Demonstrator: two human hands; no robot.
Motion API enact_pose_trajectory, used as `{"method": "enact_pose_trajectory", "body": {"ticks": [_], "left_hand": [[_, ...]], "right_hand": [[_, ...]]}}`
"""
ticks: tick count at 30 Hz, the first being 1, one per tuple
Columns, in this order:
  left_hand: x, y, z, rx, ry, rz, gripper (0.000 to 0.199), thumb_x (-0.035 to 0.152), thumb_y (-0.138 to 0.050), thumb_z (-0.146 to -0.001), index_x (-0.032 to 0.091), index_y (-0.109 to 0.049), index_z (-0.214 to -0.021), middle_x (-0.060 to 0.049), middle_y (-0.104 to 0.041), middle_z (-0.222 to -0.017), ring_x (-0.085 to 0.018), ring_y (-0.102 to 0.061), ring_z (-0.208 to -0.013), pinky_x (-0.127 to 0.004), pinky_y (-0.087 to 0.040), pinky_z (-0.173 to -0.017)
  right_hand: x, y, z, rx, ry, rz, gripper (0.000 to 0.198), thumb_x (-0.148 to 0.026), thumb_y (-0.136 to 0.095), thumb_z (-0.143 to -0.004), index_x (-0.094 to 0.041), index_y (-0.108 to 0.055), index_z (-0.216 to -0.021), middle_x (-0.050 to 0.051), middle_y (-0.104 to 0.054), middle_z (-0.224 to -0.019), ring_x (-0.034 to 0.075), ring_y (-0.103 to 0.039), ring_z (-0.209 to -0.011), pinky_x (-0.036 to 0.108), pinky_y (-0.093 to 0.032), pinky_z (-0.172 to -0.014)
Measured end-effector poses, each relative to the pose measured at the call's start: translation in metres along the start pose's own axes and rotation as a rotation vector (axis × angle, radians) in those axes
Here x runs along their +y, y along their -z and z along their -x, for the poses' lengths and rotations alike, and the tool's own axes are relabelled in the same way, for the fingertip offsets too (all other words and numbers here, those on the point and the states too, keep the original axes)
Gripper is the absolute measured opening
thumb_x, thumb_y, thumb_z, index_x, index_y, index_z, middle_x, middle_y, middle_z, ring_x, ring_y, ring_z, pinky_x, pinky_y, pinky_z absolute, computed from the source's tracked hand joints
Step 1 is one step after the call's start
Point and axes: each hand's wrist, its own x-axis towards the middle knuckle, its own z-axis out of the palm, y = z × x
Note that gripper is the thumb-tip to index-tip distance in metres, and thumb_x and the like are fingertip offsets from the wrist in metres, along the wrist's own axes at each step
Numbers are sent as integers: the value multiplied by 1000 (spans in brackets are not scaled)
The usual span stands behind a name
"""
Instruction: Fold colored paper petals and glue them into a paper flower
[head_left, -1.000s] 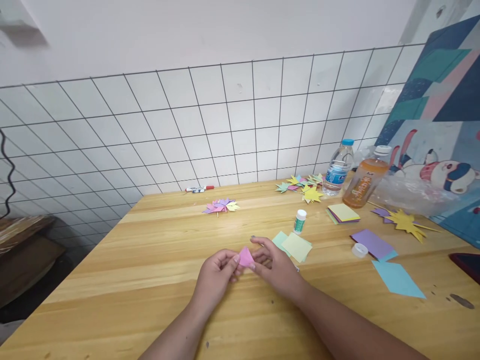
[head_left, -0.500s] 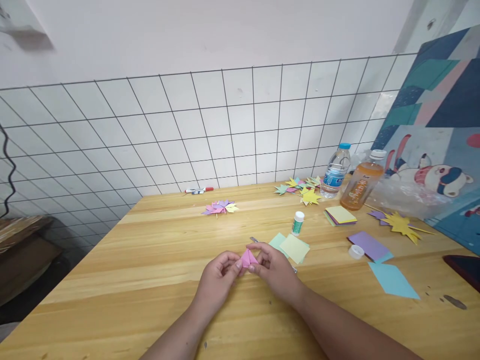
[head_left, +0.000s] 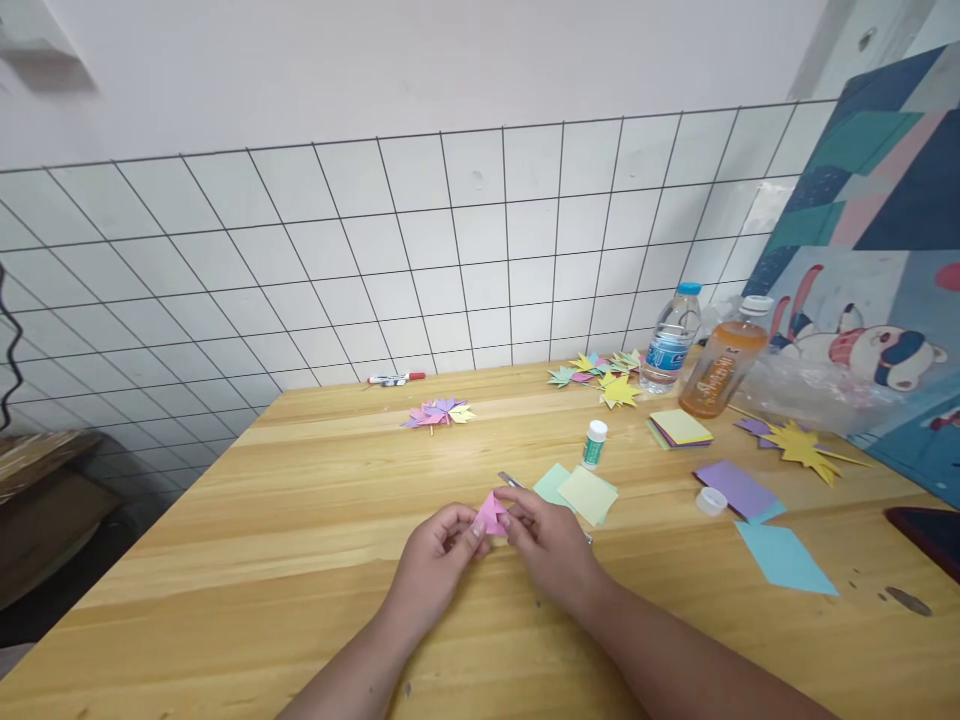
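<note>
A small folded piece of pink paper is held above the wooden table. My left hand pinches its left edge between thumb and fingers. On the other side, my right hand grips the right part, with its index finger near the top point. Just beyond the right hand lie a pale green sheet and a cream paper square. Part of a metal tool, mostly hidden by the right hand, shows beside them. A glue stick with a white cap stands behind the sheets.
Cut paper leaves lie at the back, with more leaf shapes farther right. Markers rest by the tiled wall. A water bottle and an orange drink bottle stand at right, near a paper stack and a blue sheet.
The right fingers have shifted on the pink paper, and its right flap now looks narrower. The left hand keeps its pinch. The whole view has moved slightly.
</note>
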Motion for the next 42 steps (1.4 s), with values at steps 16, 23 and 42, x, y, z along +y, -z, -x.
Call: {"method": "enact_pose_trajectory", "body": {"ticks": [16, 23, 42], "left_hand": [[-1, -2, 3, 40, -73, -210, 22, 39, -55, -79, 18, -63, -77, -3, -64, -71, -16, -56, -64, -24, -42, -59], [-1, -6, 5, 147, -66, -196, 30, 35, -60, -75, 21, -61, -101, -6, -69, -90, -19, -62, -76, -24, -44, -57], [2, -11, 14, 109, -99, -278, 45, 25, -56, -74, 24, -49, -119, -3, -66, -84, -16, -61, -70, -25, -46, -60]], "right_hand": [[-10, -2, -1, 3, -96, -167, 13, -29, -57, -75, -18, -62, -71, 0, -59, -64, 14, -54, -61, 23, -41, -55], [-10, 0, -3, 201, -9, -35, 16, -31, -60, -76, -19, -71, -73, 2, -57, -67, 14, -51, -63, 25, -40, -58], [-15, -2, 3, -23, 59, -144, 17, -25, -55, -81, -19, -71, -80, 1, -65, -70, 14, -59, -67, 25, -45, -62]]}}
